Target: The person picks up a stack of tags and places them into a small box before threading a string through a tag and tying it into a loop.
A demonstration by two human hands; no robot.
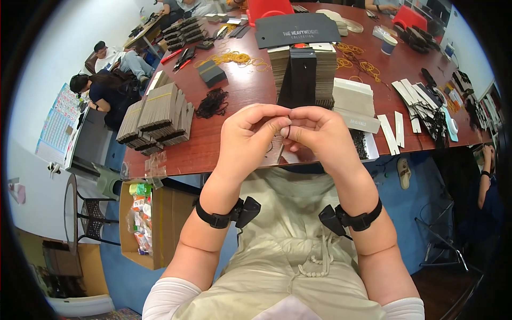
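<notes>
My left hand (246, 136) and my right hand (324, 136) meet fingertip to fingertip just over the table's near edge. Both are closed in a pinch on a thin dark cord, of which only a short bit shows between the fingers. A dark strand hangs below the left fingers. Right beyond my fingertips stands a stack of long black hang tags (300, 74), beside tall piles of brown card tags (325, 69). To the left of my hands lies a tangled heap of black cords (212, 103).
Bundled brown cards (160, 114) stand at the table's left edge. A black printed card (297, 29) tops the middle stacks. Yellow rubber bands (234, 58), white tag strips (392, 133), a paper cup (389, 45) and an open box (368, 144) lie around. Other people sit nearby.
</notes>
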